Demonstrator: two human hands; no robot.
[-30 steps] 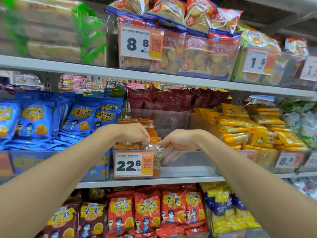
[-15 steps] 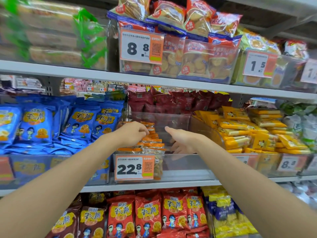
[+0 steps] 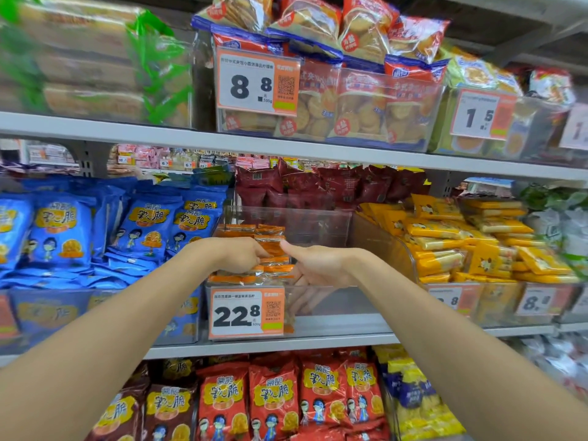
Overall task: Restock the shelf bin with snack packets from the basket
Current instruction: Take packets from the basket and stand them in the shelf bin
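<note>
Left hand (image 3: 237,254) grips orange packets (image 3: 270,232) in clear bin (image 3: 318,222); right hand (image 3: 321,265) beside

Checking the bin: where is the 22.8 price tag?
Head view, centre: the 22.8 price tag is on the clear bin, front left, just below the left hand.

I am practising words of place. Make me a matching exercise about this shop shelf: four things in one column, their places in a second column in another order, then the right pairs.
Things
1. orange packets
2. blue packets
3. yellow packets
4. price tag with 8.8

Places
A. in the bin on the right of the middle shelf
B. on the front of a bin on the upper shelf
C. in the clear bin that the left hand and the right hand reach into
D. in the bin on the left of the middle shelf

Pairs: 1-C, 2-D, 3-A, 4-B
</note>
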